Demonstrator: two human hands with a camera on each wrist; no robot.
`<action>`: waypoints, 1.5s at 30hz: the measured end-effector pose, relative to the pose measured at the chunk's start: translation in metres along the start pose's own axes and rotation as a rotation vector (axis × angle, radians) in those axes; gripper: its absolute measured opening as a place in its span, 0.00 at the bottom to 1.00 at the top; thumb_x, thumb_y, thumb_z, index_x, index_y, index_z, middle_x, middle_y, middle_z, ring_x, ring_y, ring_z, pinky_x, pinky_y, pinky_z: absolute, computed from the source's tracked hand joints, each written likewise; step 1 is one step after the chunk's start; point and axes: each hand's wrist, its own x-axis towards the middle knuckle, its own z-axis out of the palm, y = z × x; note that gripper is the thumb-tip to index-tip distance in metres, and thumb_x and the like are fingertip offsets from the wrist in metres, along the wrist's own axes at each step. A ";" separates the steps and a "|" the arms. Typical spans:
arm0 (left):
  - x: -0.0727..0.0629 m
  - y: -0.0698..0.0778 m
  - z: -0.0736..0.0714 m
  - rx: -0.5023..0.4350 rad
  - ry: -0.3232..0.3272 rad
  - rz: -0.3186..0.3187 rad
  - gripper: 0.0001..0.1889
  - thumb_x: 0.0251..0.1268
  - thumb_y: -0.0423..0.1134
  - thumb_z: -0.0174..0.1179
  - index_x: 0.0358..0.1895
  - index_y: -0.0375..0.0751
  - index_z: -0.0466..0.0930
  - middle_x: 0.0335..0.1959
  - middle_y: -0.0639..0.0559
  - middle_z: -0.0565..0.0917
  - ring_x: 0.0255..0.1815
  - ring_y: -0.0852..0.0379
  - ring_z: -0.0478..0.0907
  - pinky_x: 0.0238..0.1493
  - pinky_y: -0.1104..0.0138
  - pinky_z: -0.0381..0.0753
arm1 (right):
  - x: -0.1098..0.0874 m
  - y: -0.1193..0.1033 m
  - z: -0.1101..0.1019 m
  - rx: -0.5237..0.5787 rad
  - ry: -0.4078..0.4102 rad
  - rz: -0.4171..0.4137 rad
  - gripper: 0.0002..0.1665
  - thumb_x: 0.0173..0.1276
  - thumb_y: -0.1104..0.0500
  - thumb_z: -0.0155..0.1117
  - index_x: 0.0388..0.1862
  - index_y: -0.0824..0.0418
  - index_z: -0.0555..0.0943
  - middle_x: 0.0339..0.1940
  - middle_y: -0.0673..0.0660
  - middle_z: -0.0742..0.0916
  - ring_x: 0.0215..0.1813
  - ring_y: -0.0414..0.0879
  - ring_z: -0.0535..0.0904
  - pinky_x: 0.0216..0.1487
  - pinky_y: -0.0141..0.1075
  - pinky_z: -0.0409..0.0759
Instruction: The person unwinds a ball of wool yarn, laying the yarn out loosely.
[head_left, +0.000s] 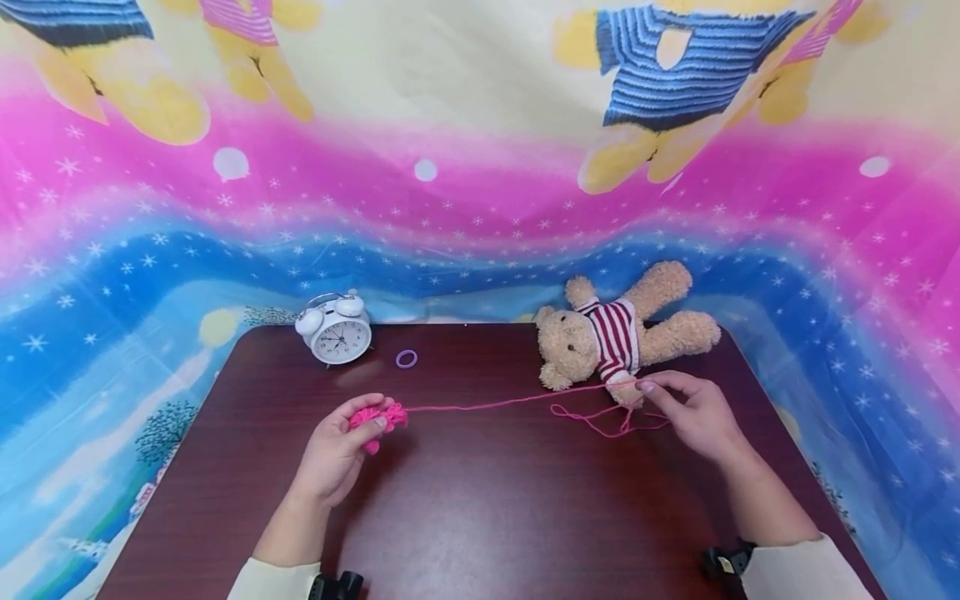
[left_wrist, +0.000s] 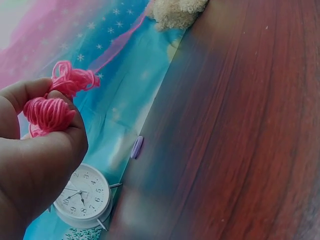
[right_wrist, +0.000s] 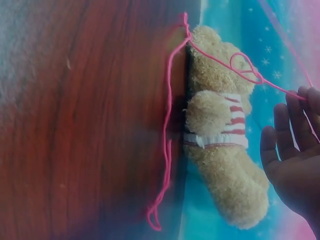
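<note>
My left hand (head_left: 333, 450) grips a small bundle of pink yarn (head_left: 390, 414) between thumb and fingers; the left wrist view shows its wound loops (left_wrist: 50, 114) close up. From the bundle a single strand (head_left: 480, 407) runs nearly straight across to my right hand (head_left: 697, 414), which pinches it between thumb and forefinger. The other right fingers (right_wrist: 284, 131) are spread loosely in the right wrist view. Beyond that pinch, a loose tail of yarn (right_wrist: 167, 110) hangs down in bends and a small loop, in front of the teddy bear (head_left: 570, 342).
The bear, in a red-and-white striped shirt, lies on its side at the back right of the dark wooden table (head_left: 487, 517). A white twin-bell alarm clock (head_left: 341, 337) stands back left, with a purple ring (head_left: 407, 359) beside it. A printed cloth (head_left: 450, 200) hangs behind.
</note>
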 end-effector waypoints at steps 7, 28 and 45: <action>-0.001 0.002 -0.004 -0.031 0.044 0.000 0.24 0.74 0.34 0.64 0.67 0.31 0.70 0.55 0.54 0.87 0.39 0.60 0.82 0.34 0.74 0.80 | -0.003 0.004 -0.015 -0.035 0.023 0.030 0.16 0.78 0.47 0.63 0.51 0.56 0.89 0.46 0.57 0.91 0.39 0.38 0.78 0.35 0.31 0.74; -0.001 0.003 -0.015 -0.169 0.103 0.047 0.17 0.74 0.30 0.62 0.60 0.30 0.73 0.48 0.52 0.87 0.38 0.61 0.83 0.42 0.72 0.86 | -0.020 0.032 -0.048 -0.085 0.095 0.096 0.18 0.78 0.47 0.64 0.53 0.58 0.88 0.36 0.33 0.87 0.35 0.37 0.74 0.30 0.33 0.68; 0.002 0.002 -0.011 -0.191 0.122 0.047 0.18 0.72 0.24 0.60 0.62 0.33 0.72 0.53 0.49 0.81 0.43 0.59 0.86 0.36 0.75 0.83 | -0.028 0.035 -0.050 -0.085 0.057 0.148 0.20 0.79 0.45 0.62 0.56 0.57 0.87 0.36 0.51 0.89 0.27 0.42 0.71 0.24 0.37 0.65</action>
